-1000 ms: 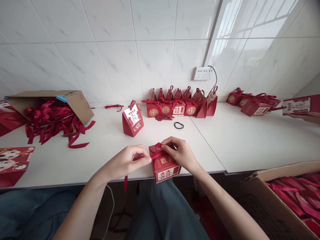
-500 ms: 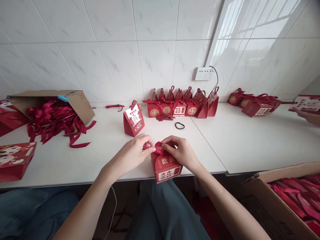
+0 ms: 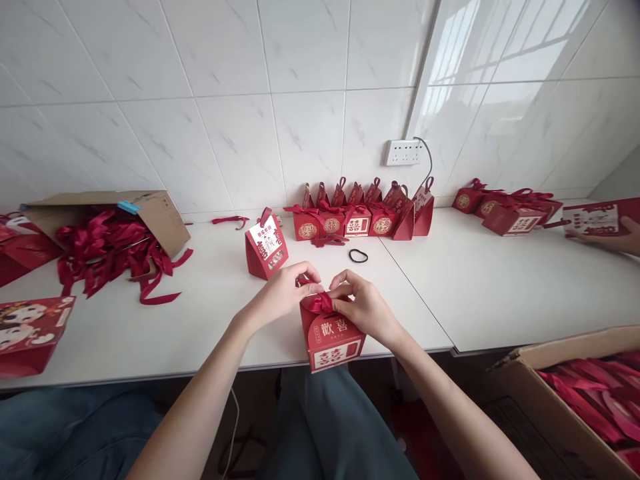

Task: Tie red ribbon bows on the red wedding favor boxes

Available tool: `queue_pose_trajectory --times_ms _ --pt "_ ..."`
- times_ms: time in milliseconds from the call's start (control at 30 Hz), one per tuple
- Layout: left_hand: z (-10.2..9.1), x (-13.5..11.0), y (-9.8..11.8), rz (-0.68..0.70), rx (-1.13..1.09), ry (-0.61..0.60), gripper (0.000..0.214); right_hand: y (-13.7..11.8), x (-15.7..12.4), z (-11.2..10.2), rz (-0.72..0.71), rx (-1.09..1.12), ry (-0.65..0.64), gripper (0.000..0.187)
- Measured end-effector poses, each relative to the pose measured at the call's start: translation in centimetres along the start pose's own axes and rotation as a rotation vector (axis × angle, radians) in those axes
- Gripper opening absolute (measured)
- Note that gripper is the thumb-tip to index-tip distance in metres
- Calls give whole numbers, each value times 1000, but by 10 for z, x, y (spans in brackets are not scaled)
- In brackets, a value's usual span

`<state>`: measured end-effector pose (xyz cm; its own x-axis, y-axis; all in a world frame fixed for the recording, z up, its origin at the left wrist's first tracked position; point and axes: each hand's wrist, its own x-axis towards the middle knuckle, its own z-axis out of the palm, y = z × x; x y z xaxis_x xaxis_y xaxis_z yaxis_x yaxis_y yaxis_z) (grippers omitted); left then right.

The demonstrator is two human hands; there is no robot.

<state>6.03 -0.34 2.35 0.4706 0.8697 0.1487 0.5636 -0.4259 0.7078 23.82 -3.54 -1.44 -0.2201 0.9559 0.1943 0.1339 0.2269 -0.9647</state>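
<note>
A small red gift box [image 3: 333,337] with gold characters stands at the near edge of the white table [image 3: 475,280]. A red ribbon [image 3: 320,303] is gathered on its top. My left hand [image 3: 283,290] pinches the ribbon from the left, fingers closed. From the right, my right hand [image 3: 363,303] pinches the same ribbon at the box top. Both hands touch the box's upper edge.
A tagged red box [image 3: 265,247] stands just behind, with a black hair band [image 3: 358,255] beside it. A row of finished boxes [image 3: 360,213] lines the wall. At left lies a carton spilling ribbons [image 3: 110,243]; another carton [image 3: 575,393] sits lower right. Another person's hand [image 3: 617,237] holds a box far right.
My left hand moved right and up from the box's left side to its top. The ribbon tail that hung below the table edge is drawn up and gathered on the box.
</note>
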Motion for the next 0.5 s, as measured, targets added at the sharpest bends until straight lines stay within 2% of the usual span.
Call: queue_pose_trajectory --times_ms 167,300,500 --pt "16 -7 -16 70 -37 54 17 5 -2 2 -49 -39 109 10" --pt "24 -15 -16 122 -50 68 17 3 -5 5 -59 -146 197 5" --pt "34 -22 -9 58 -120 52 18 -3 -10 5 -61 -277 242 3"
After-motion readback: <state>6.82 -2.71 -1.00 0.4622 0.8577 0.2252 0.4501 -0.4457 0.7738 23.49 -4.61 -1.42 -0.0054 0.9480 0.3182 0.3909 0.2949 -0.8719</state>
